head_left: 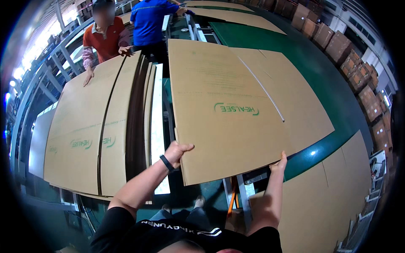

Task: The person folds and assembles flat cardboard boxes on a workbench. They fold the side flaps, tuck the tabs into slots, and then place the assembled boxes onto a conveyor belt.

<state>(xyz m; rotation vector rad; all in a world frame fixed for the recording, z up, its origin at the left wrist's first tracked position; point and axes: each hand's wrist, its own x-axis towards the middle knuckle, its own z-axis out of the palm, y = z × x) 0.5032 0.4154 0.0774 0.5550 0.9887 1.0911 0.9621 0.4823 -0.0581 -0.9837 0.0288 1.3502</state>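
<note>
A large flat cardboard sheet (223,141) with green print and a slit across its right part lies before me, its near edge toward my body. My left hand (177,152), a dark band on its wrist, is closed around the sheet's near left edge with the thumb on top. At the near right edge my right hand (279,163) grips the same sheet, fingers partly hidden beneath it. Another layer of board shows just under the sheet at the left corner. Beyond my right hand, the sheet rests over a green conveyor belt (314,152).
To the left stands a stack of printed cardboard (71,111), with a person in orange (105,44) touching its far side. A person in blue (149,23) stands farther back. More cardboard (303,206) lies at lower right; piled cartons (339,44) line the right side.
</note>
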